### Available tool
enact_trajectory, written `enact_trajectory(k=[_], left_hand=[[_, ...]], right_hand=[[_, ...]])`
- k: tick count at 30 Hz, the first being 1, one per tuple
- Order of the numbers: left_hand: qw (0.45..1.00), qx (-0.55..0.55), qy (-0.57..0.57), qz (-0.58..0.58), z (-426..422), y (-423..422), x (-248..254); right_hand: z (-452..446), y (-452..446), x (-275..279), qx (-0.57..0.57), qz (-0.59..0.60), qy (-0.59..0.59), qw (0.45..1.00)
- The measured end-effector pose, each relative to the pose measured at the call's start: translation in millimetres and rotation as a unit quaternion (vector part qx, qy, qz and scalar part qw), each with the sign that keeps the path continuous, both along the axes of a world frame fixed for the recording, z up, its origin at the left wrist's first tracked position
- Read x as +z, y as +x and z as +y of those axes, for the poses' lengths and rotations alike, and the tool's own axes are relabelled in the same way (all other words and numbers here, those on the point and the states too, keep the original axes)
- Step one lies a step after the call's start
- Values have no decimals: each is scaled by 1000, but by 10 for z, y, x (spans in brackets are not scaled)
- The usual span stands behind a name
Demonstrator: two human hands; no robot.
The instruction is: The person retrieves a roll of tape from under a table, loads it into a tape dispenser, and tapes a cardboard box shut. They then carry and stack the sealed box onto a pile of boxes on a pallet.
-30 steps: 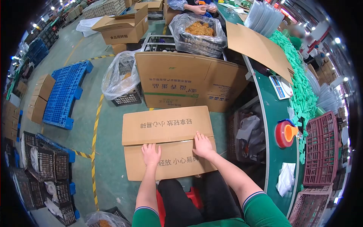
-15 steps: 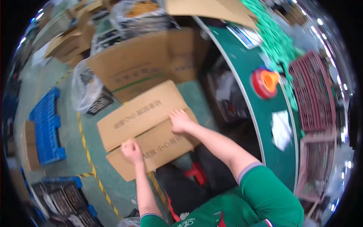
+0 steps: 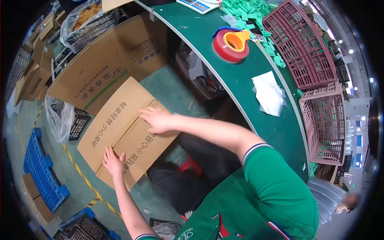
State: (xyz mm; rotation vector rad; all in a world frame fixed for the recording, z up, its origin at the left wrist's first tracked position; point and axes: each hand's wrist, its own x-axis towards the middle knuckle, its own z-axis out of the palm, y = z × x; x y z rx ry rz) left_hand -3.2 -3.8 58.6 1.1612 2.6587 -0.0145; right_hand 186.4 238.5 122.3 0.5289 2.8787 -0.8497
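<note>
A brown cardboard box [image 3: 114, 108] with dark printed characters sits in front of my knees. Its two top flaps lie folded down, meeting along a thin seam. My left hand [image 3: 114, 162] rests with fingers apart across the seam near the box's near left end. Toward the far right end, my right hand [image 3: 157, 119] lies flat over the seam, fingers stretched out. Neither hand holds anything. A red roll of tape with a yellow-orange dispenser [image 3: 236, 43] is on the green table [image 3: 208, 36] to the right.
A large open carton [image 3: 92, 72] stands behind the box. White sheets [image 3: 269, 94], a scale [image 3: 200, 5] and green pieces [image 3: 250, 12] lie on the table. Pink crates [image 3: 306, 44] line its far side. A blue pallet [image 3: 42, 172] and a bagged black crate [image 3: 80, 122] are left.
My view has swung right, so the table fills more of it. My left hand has gone from curled to spread fingers. The dark gap between the flaps has narrowed to a seam.
</note>
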Motion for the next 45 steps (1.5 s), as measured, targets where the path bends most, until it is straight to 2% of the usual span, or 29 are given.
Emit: enact_trajectory(k=[2,3,5,6,7,9,12,15,16,19,21,23,26,29,30,33,34,35,37,39,40,41,42,43,44,45], left_hand=[[1000,-4,-26,6,68,-20,-16],[999,-5,-36,16,97,-23,-25],[999,-10,-42,30,86,-13,-46],[999,-15,-37,36,78,-16,-55],[998,-19,-31,43,83,-19,-58],[999,-14,-39,36,99,-13,-30],[998,-2,-55,25,150,8,50],[998,6,-63,19,143,3,60],[998,5,-63,17,139,-4,55],[998,4,-61,19,136,-4,43],[998,7,-58,20,135,-2,47],[998,9,-52,19,143,1,50],[999,10,-47,15,121,10,52],[999,14,-43,13,106,1,42],[999,15,-39,13,99,1,26],[999,20,-44,8,112,9,11],[998,26,-49,6,119,6,10],[999,22,-44,6,130,-2,-10],[998,23,-50,4,106,-20,-70],[997,27,-66,3,131,-3,-35],[998,26,-63,5,118,-23,-73],[998,23,-65,3,117,-22,-65],[998,20,-63,3,128,-31,-47],[998,18,-60,5,122,-32,-64],[998,13,-55,7,112,-26,-84],[998,17,-58,5,103,-16,-100]], right_hand=[[312,217,575,95,66,154,981],[468,301,1081,46,44,177,982],[877,684,1529,-61,212,198,955],[1074,841,1767,-143,175,247,942],[1357,1045,1786,-191,255,321,892],[1858,1352,1901,-280,193,374,863],[2381,1551,1788,-358,71,319,875],[2401,1519,1530,-367,37,350,861],[2403,1488,1470,-371,66,368,850],[2223,1514,1521,-339,109,299,885],[1858,1496,1560,-265,122,311,904],[1544,1531,1517,-132,63,344,927],[1382,1668,1475,-109,174,349,914],[1150,1717,1585,-302,168,349,871],[1163,1727,1570,-328,117,339,874],[1299,1664,1496,-493,94,215,838],[1345,1622,1554,-528,31,116,841],[1330,1574,1603,-536,11,99,838],[1403,1530,1495,-554,58,100,824],[1324,1469,1697,-575,0,138,806],[1718,1725,1399,-555,35,135,820],[1664,1763,1598,-516,96,13,851],[1611,1801,1796,-478,147,-120,858],[1515,1794,1909,-505,258,-265,779],[1707,1914,1877,-469,372,-264,756],[1377,1691,2168,-436,394,-416,694]])
